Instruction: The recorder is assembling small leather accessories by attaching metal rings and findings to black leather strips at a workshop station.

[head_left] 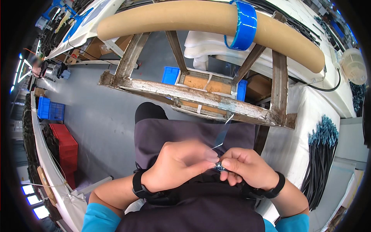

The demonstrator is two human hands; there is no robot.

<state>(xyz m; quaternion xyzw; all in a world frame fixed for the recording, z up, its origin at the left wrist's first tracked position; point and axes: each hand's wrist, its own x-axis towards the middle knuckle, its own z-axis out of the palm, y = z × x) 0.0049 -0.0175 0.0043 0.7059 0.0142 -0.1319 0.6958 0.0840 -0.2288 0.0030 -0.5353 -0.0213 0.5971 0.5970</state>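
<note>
Both hands meet over my lap, in front of the dark apron point(174, 133). My left hand point(177, 164) is closed in a pinch, its fingertips blurred, beside a narrow strip of clear bluish film point(222, 136). The strip slants up and right from the fingers toward the metal frame. Thumb and fingers of my right hand point(245, 164) are closed on a small shiny bluish piece point(219, 166), mostly hidden between the fingertips. The left fingertips touch or nearly touch this piece; I cannot tell which.
A worn metal frame point(193, 96) stands ahead, carrying a thick cardboard tube point(166, 16) with a shiny blue roll point(246, 25) around it. At right, black straps with blue-wrapped ends point(322, 154) lie on a white-covered table point(295, 143). Red crates point(63, 149) stand left.
</note>
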